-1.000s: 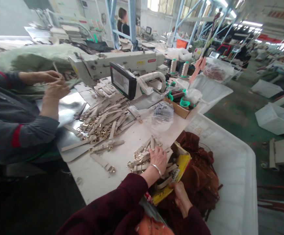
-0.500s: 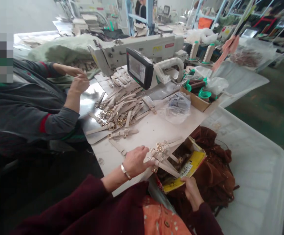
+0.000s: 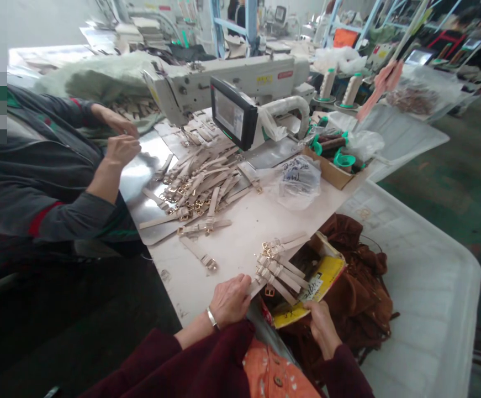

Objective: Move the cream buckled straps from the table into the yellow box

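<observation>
Beige straps with gold buckles everywhere. Far left, a co-worker's hands work near the sewing machine, well apart from the big strap pile. The left hand pinches the tail ends of a fanned strap bundle right at the table edge. Its buckles overhang an open yellow carton, which the right hand grips by its lower rim. Looks like the gathering step, and that fan needs a firm pinch. Free room: bare tabletop ahead, white tub on the right.
</observation>
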Available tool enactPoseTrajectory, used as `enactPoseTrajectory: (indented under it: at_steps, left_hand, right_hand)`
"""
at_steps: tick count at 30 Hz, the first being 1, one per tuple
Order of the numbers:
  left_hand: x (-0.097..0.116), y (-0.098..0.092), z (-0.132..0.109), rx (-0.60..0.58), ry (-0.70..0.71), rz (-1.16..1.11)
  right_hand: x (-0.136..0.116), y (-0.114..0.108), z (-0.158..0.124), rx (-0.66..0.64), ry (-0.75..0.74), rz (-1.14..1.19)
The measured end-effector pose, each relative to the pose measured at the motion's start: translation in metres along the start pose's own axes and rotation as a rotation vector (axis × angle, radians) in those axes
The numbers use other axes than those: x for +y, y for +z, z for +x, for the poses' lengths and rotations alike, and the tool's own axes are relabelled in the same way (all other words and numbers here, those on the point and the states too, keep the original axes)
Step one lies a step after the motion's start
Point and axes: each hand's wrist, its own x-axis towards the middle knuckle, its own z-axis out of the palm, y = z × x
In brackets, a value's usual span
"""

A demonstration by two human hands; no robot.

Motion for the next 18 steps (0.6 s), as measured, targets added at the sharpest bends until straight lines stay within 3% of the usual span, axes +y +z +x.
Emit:
enactPoseTrajectory:
  at_steps: [5, 8, 13, 15, 18]
  left_hand:
    - [0.024, -0.009, 0.028, 0.081, 0.126, 0.002]
    - [0.048, 0.002, 0.047, 0.088, 0.228, 0.002]
    - [0.081, 0.015, 0.059, 0.133, 0.375, -0.010]
    - [0.085, 0.008, 0.070, 0.207, 0.428, -0.026]
    - [0.083, -0.010, 0.098, 0.331, 0.401, -0.059]
  right_hand:
    - [-0.005, 0.001, -0.004, -0.015, -0.003, 0.008]
    - [-0.007, 0.004, -0.010, -0.032, 0.016, 0.011]
    - [-0.009, 0.006, -0.017, -0.041, 0.040, 0.015]
    - [-0.009, 0.007, -0.018, -0.035, 0.029, 0.017]
    - [-0.009, 0.007, -0.017, -0.018, -0.025, 0.008]
